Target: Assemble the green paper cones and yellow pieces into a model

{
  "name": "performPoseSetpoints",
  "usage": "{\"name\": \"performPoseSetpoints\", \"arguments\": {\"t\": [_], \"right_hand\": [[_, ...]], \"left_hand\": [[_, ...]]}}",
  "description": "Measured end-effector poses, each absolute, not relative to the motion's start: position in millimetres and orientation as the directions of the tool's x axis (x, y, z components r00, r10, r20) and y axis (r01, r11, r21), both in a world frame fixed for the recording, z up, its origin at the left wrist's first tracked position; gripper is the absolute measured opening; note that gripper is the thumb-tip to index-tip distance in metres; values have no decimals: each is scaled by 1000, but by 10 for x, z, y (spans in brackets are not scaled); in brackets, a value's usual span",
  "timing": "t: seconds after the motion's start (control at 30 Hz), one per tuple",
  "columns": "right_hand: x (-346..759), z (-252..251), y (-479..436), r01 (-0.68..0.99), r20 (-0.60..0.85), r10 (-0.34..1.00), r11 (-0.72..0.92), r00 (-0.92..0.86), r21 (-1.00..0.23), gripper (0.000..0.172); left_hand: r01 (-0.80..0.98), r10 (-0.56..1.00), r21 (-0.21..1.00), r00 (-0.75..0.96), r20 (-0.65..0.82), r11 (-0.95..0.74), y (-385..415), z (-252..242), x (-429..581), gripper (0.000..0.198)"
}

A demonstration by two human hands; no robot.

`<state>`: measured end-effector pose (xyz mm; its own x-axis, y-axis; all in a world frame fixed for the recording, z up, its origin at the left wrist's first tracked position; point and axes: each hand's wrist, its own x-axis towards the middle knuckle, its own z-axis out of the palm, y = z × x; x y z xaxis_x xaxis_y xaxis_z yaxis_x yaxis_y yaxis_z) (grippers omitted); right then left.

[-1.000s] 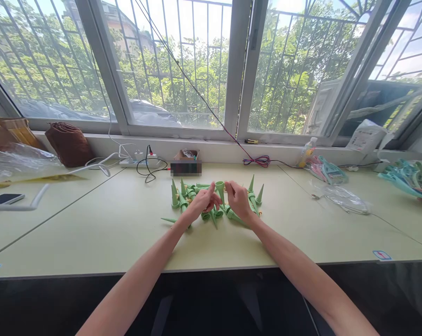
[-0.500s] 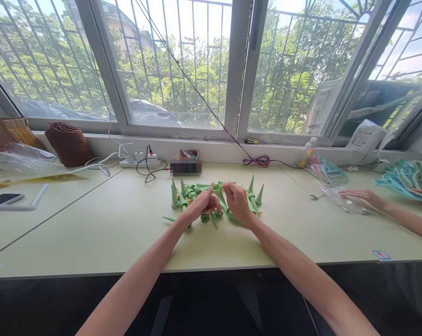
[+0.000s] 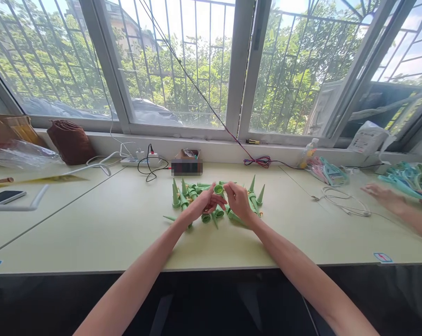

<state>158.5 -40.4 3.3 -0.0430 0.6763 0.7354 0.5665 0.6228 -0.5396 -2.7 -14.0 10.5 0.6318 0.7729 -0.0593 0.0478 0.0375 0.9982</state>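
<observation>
A green plastic plant-watering spike (image 3: 218, 189) is held above the table with its round open mouth turned up toward me. My left hand (image 3: 209, 200) grips it from the left side, with some fingers stretched out below the mouth. Close to the right of the rim is my right hand (image 3: 237, 198), fingers curled into a pinch; what is between the fingertips is hidden. Around both hands lie several more green spikes, some standing point up like the pointed spike (image 3: 260, 195) at the right, others on their sides like the open-ended spike (image 3: 205, 218) in front.
A power strip (image 3: 141, 161) with cables and a small open box (image 3: 187, 163) stand at the back. On the right are a coiled white cable (image 3: 347, 200), a bottle (image 3: 308, 153) and a co-worker's hand (image 3: 383, 196) near blue-green items. A phone (image 3: 6, 197) lies at left.
The held spike's mouth has tipped more toward me, and my left fingers have stretched out. The co-worker's hand has moved right, off the white cable, and the clear plastic there is gone.
</observation>
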Motion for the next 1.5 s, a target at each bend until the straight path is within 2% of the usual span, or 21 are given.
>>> {"name": "performPoseSetpoints", "arguments": {"t": [0.2,0.47,0.73,1.23,1.5], "right_hand": [[1581,38,-417,566,707,707,595,-29,-571,41],[1599,-10,-353,545,678,734,584,-38,-601,44],[1628,-66,-290,559,658,752,566,-49,-605,45],[1644,-100,-236,598,675,736,565,-55,-568,44],[1614,-108,-235,606,675,738,549,-28,-576,45]], "left_hand": [[-5,819,999,572,44,-51,-141,79,-28,72],[26,825,959,517,229,-283,-179,82,-63,48],[105,811,885,462,360,-453,-207,84,-43,41],[244,793,783,408,452,-572,-182,50,-40,36],[253,837,831,397,377,-495,-167,42,-45,41]]}}
